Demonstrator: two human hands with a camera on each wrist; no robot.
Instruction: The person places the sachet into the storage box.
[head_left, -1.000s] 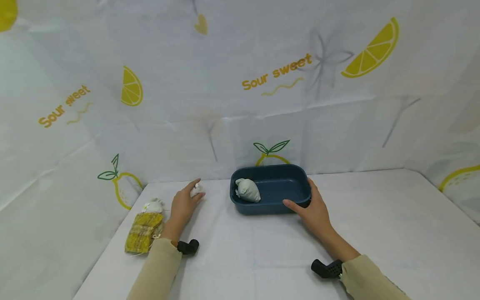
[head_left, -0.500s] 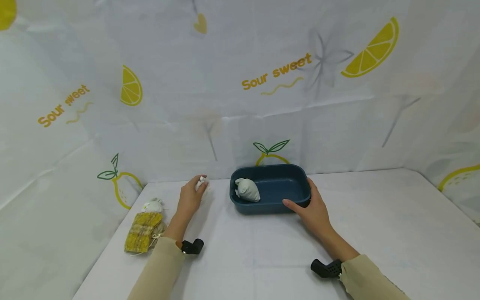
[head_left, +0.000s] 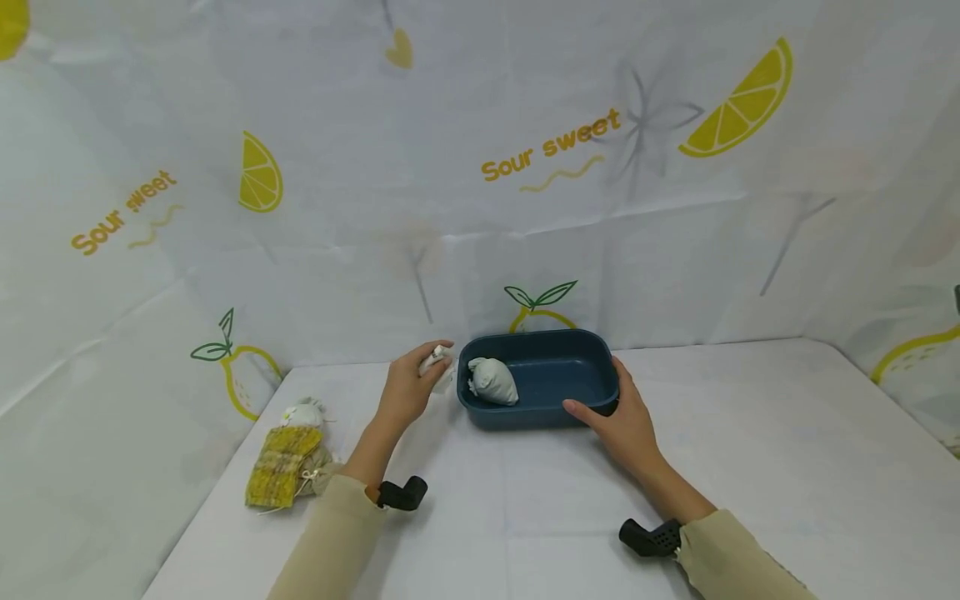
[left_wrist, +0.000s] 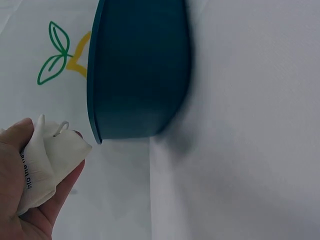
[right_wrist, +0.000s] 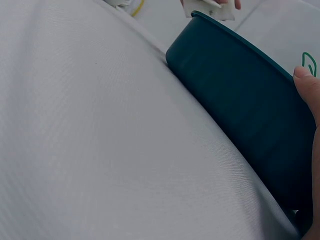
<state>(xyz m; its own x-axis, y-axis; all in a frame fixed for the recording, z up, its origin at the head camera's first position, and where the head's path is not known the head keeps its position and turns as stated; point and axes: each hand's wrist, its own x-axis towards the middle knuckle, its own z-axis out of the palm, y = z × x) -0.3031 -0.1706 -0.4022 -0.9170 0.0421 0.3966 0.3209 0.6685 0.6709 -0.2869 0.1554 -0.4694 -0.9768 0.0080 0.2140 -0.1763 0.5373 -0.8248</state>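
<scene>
In the head view my left hand [head_left: 406, 387] holds a small white drawstring pouch [head_left: 435, 360] just off the left end of a dark blue rectangular bin [head_left: 555, 418]. The left wrist view shows this pouch [left_wrist: 55, 160] pinched between thumb and fingers, with printed lettering and a cord loop on it; part of it is hidden by the hand. My right hand [head_left: 628, 427] grips the bin at its front right corner, thumb on the near rim and fingers round the right side. A pale, stuffed pouch [head_left: 495, 382] lies inside the bin at its left end.
At the left of the white-covered table lie a yellow plaid pouch [head_left: 283, 467], a white pouch [head_left: 303, 412] behind it and a beige pouch [head_left: 321, 468] partly under it. A white lemon-print cloth [head_left: 375, 283] hangs behind the table, close to the bin's far side.
My left hand has lifted the white pouch from the table's back left and carried it right, up to the bin. The right hand and the bin have stayed in place.
</scene>
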